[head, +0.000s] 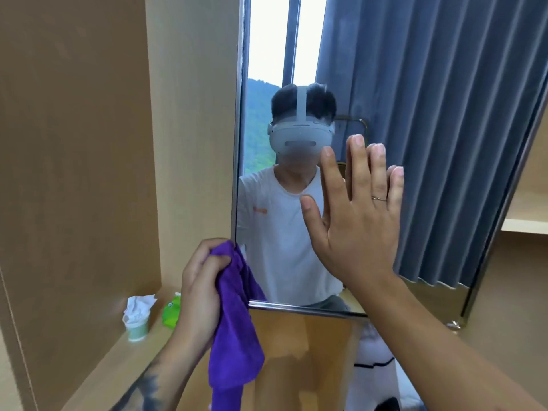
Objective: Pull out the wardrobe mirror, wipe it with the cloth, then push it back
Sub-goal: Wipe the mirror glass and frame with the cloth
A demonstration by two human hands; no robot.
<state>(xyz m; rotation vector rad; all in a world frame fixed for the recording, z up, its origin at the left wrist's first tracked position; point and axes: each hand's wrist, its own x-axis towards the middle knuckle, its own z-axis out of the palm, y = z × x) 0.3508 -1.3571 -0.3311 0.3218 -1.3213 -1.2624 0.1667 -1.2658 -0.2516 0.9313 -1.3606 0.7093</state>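
Observation:
The metal-framed wardrobe mirror (430,114) stands out from the wooden wardrobe, filling the upper middle of the head view. It reflects a person in a white shirt, a window and a grey-blue curtain. My right hand (355,215) lies flat against the glass with fingers spread, a ring on one finger. My left hand (201,286) is closed on a purple cloth (234,330) near the mirror's lower left corner; the cloth hangs down below the frame.
A wooden wardrobe panel (89,143) rises at the left. On the shelf below it stand a small cup stuffed with white tissue (137,318) and a green packet (172,314). Wooden shelves (525,223) show at the right, behind the mirror.

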